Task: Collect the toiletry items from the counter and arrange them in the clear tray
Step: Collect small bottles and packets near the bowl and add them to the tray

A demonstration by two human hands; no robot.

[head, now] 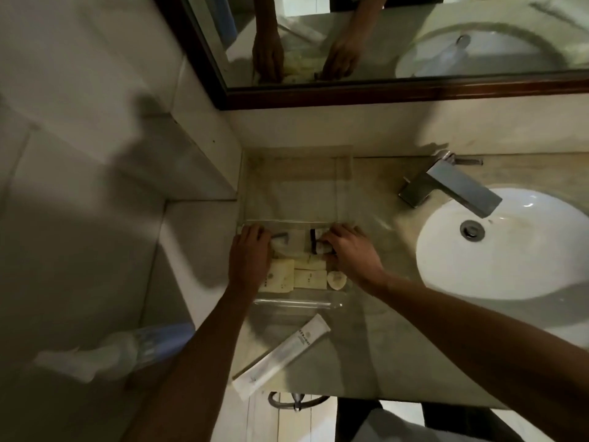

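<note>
A clear tray (299, 303) sits on the counter near the left wall. Inside it lie cream packets (310, 278), a round wrapped soap (337, 280) and small tubes. My left hand (250, 250) rests at the tray's far left, fingers on a pale tube (282, 241) with a grey cap. At the far right of the tray, my right hand (349, 250) grips a small tube (317, 244) with a dark cap. A long white sachet (280, 357) lies on the counter in front of the tray, outside it.
A second clear tray (344, 186) stands behind, against the wall. A chrome faucet (446, 191) and white basin (510, 247) lie to the right. A dark-framed mirror (382, 90) hangs above. The tiled wall bounds the left; a spray bottle (127, 349) lies low at left.
</note>
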